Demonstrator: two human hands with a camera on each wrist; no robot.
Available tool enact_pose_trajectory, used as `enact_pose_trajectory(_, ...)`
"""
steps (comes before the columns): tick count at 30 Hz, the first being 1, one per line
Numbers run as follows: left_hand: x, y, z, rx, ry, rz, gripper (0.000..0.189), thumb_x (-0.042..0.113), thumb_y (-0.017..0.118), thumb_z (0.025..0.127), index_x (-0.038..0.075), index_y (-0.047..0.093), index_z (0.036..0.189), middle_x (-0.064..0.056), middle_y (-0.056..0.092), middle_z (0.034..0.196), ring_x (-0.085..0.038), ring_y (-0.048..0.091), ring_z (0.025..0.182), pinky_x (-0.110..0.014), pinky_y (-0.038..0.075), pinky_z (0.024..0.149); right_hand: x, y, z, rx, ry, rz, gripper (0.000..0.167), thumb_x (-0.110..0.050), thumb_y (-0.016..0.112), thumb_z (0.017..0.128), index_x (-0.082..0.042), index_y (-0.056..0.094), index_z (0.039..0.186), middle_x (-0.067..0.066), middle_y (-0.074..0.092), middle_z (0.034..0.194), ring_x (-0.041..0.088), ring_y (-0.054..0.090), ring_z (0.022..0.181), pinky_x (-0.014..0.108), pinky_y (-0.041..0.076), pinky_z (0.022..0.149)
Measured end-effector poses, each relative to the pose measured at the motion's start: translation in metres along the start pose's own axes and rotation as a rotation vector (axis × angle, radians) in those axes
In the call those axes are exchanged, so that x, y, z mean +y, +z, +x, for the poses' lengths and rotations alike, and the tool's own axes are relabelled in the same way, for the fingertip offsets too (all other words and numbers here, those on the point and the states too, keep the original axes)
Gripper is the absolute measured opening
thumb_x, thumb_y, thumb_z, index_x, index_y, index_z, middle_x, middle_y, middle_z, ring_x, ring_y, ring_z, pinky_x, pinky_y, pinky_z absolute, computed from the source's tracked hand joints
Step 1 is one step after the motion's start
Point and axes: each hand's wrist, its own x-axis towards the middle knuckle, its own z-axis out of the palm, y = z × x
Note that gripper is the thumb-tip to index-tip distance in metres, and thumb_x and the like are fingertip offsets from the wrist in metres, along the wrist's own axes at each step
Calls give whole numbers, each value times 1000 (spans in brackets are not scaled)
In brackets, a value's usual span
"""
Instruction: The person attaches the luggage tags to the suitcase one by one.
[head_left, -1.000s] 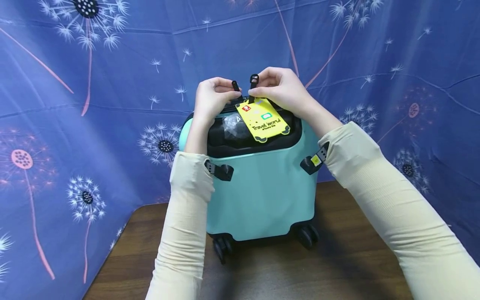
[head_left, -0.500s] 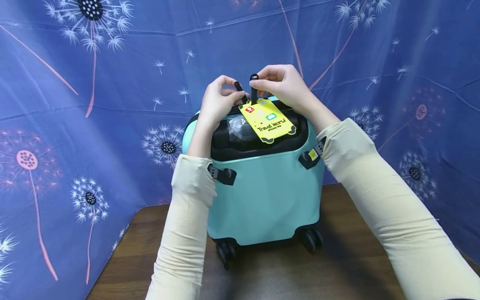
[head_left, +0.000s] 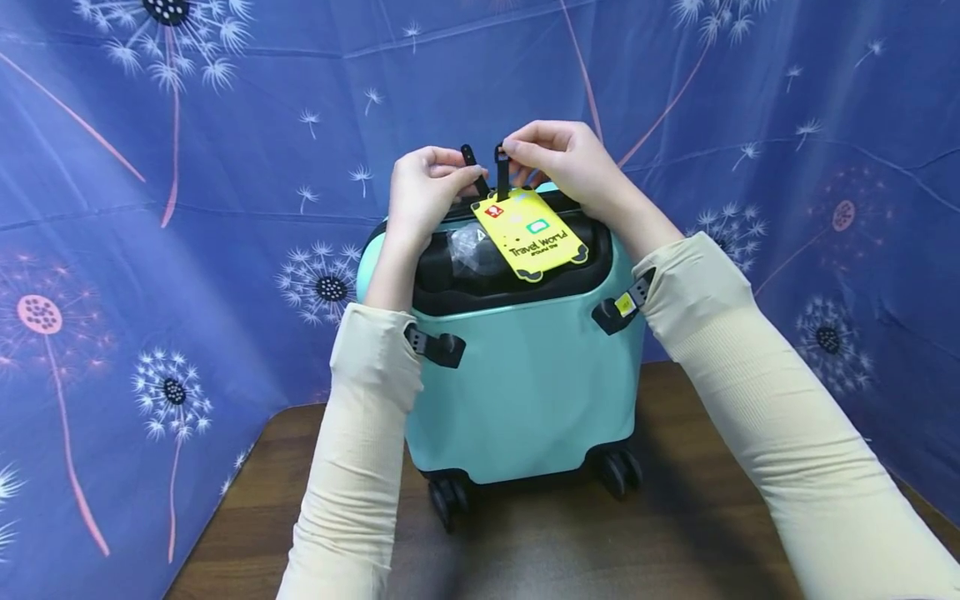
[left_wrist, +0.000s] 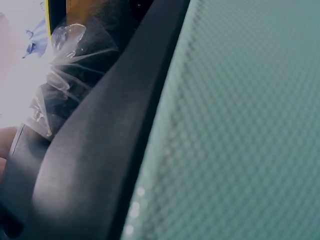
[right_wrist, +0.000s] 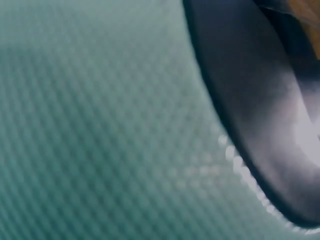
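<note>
In the head view, a yellow luggage tag [head_left: 534,237] reading "Travel World" lies slanted over the black top panel of a mint-green suitcase [head_left: 525,383]. Its black strap [head_left: 503,179] rises in two ends that stand apart. My left hand [head_left: 426,190] pinches the end with holes, between thumb and fingers. The other end, with a small buckle, is pinched near its tip by my right hand [head_left: 570,162]. Both wrist views are filled mostly by the suitcase's textured green shell [left_wrist: 250,120] and dark panel [right_wrist: 250,90]; the left one catches a sliver of finger at its edge.
Crinkled clear plastic [head_left: 474,250] covers part of the suitcase's black panel. The suitcase stands on black wheels [head_left: 617,472] on a brown wooden table [head_left: 525,550]. A blue dandelion-print cloth [head_left: 247,217] hangs behind and at the sides.
Both hands keep their pinch on the strap ends. My right fingers now sit closer to the buckle's tip. The two ends have drawn slightly nearer than one second ago, and the view has shifted a little.
</note>
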Motion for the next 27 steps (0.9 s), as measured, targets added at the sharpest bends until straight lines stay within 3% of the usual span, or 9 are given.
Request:
enact_pose_trajectory(4,2,0,1,-44,-3,94,13,14,64,89,11,53,95,-15,71,98,-13,70,77,-25,53,79,0,0,0,10,-1,25,10,-14,61,91,-12,70,91,-3,61,69,12,57,65,25,47,68)
enact_pose_trajectory(9,3,-1,1,-120,-37,240,18,20,55,95,13,44,106,-12,70,104,-14,68,92,-24,49,84,-1,1,0,30,9,18,10,-15,62,90,-10,70,95,-2,62,70,12,56,65,23,48,67)
enact_pose_trajectory(13,2,-1,0,-169,-46,185,25,13,55,94,6,45,116,-13,70,106,-16,66,99,-23,45,81,-1,1,-1,41,12,15,14,-15,64,89,-9,67,102,-2,64,74,13,56,66,23,49,66)
enact_pose_trajectory(16,0,-1,0,-168,-24,162,21,12,56,94,4,50,113,-14,70,104,-16,67,98,-21,45,79,0,1,-1,46,-3,17,16,-14,64,89,-9,64,104,-1,64,75,14,57,66,23,49,65)
enact_pose_trajectory(21,0,0,1,-136,60,185,9,13,59,92,6,56,97,-10,68,110,-16,69,93,-23,49,81,0,0,-1,54,-28,31,12,-13,65,88,-12,65,100,0,64,73,15,57,64,23,50,64)
enact_pose_trajectory(27,0,0,1,-125,90,248,12,12,62,90,6,65,100,-7,67,109,-11,67,80,-21,44,68,0,1,-1,53,-8,22,12,-14,66,88,-10,68,99,-1,65,72,13,56,63,22,50,64)
